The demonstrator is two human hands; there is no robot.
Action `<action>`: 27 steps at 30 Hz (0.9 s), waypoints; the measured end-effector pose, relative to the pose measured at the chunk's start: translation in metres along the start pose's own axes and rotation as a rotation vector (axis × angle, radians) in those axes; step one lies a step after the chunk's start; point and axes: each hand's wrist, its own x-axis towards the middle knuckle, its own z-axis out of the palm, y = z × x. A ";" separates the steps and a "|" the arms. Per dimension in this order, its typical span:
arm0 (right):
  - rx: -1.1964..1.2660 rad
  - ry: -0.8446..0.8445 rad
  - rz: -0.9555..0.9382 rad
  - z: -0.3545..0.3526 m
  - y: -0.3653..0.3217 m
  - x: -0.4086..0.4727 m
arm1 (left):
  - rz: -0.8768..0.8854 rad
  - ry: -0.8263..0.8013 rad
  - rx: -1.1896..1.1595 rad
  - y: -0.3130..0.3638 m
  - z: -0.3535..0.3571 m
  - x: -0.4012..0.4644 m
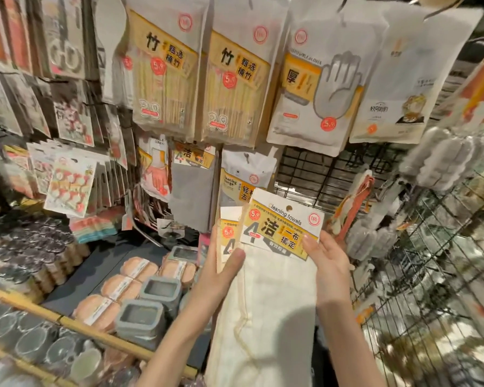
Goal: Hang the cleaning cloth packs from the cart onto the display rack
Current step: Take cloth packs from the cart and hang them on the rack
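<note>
Cream cloth, folded long and flat, makes up the front cleaning towel pack [266, 297], which is topped by a white card header [284, 226] printed with "Cleaning towels", a yellow band of black characters, a large "4" and a red round price sticker; a small hanging hole is punched near the header's top edge. A second pack [228, 238] with the same header is held just behind it, to the left, mostly covered. Both packs are held up in front of the black wire display rack [313, 174], below the hanging rows; no contact with a hook can be made out.

The left hand [221, 272] is raised from below, its thumb pressed across the front pack's left edge and its fingers hidden behind, so both packs are gripped; the right hand [326, 263] is laid along the right edge, fingers extended over the header's lower corner, closed lightly on the front pack.

Glossy plastic pouches of bamboo skewers [165, 68] and a disposable gloves pack [316, 88] are hung above; orange sponges [123, 286] and grey rectangular containers [157, 291] are laid on the shelf to the left, edged by a bamboo rail [76, 322].
</note>
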 end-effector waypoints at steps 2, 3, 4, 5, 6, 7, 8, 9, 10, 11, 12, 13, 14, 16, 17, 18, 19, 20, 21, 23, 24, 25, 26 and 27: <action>-0.011 0.007 -0.009 0.003 0.005 0.001 | -0.011 0.022 -0.029 -0.005 -0.003 -0.002; -0.014 0.016 -0.009 0.004 0.009 0.001 | -0.031 0.033 -0.059 -0.008 -0.004 -0.002; -0.013 0.023 -0.001 0.004 0.013 0.001 | -0.059 0.042 -0.103 -0.011 -0.004 -0.003; -0.013 0.025 0.011 0.005 0.016 0.002 | -0.090 0.049 -0.149 -0.015 -0.005 -0.003; -0.013 0.023 0.025 0.005 0.019 0.001 | -0.119 0.058 -0.184 -0.019 -0.006 -0.003; -0.019 0.019 0.037 0.005 0.022 0.002 | -0.141 0.070 -0.204 -0.021 -0.006 -0.003; -0.030 0.015 0.044 0.005 0.024 0.004 | -0.153 0.086 -0.215 -0.024 -0.006 -0.003; -0.052 0.017 0.044 0.005 0.025 0.006 | -0.160 0.101 -0.218 -0.027 -0.006 -0.003; -0.083 0.021 0.043 0.004 0.024 0.009 | -0.165 0.112 -0.214 -0.030 -0.007 -0.004; -0.120 0.023 0.044 0.001 0.023 0.013 | -0.168 0.117 -0.202 -0.033 -0.006 -0.004; -0.152 0.020 0.055 -0.001 0.023 0.016 | -0.172 0.120 -0.188 -0.036 -0.007 -0.005; -0.170 0.013 0.074 -0.005 0.023 0.018 | -0.175 0.122 -0.172 -0.039 -0.007 -0.006; -0.163 0.003 0.098 -0.009 0.024 0.019 | -0.177 0.116 -0.155 -0.041 -0.008 -0.006; -0.105 -0.041 0.136 -0.018 0.028 0.018 | -0.170 0.080 -0.093 -0.046 -0.007 -0.005; -0.075 -0.083 0.145 -0.023 0.030 0.017 | -0.166 0.062 -0.065 -0.049 -0.006 -0.005; -0.058 -0.126 0.153 -0.028 0.032 0.016 | -0.165 0.059 -0.050 -0.053 -0.005 -0.006; -0.054 -0.157 0.162 -0.031 0.033 0.016 | -0.165 0.073 -0.043 -0.057 -0.004 -0.006; -0.058 -0.169 0.175 -0.033 0.035 0.016 | -0.169 0.102 -0.037 -0.061 -0.002 -0.008; -0.062 -0.167 0.189 -0.034 0.036 0.017 | -0.179 0.138 -0.032 -0.065 -0.001 -0.011; -0.080 -0.159 0.214 -0.034 0.040 0.019 | -0.209 0.202 -0.048 -0.074 0.001 -0.015; -0.098 -0.155 0.221 -0.034 0.042 0.019 | -0.224 0.222 -0.066 -0.077 0.002 -0.017; -0.117 -0.143 0.224 -0.034 0.044 0.020 | -0.235 0.238 -0.081 -0.080 0.001 -0.016; -0.131 -0.125 0.227 -0.035 0.046 0.020 | -0.246 0.253 -0.090 -0.083 0.000 -0.016; -0.141 -0.106 0.231 -0.036 0.048 0.021 | -0.257 0.268 -0.090 -0.085 -0.001 -0.014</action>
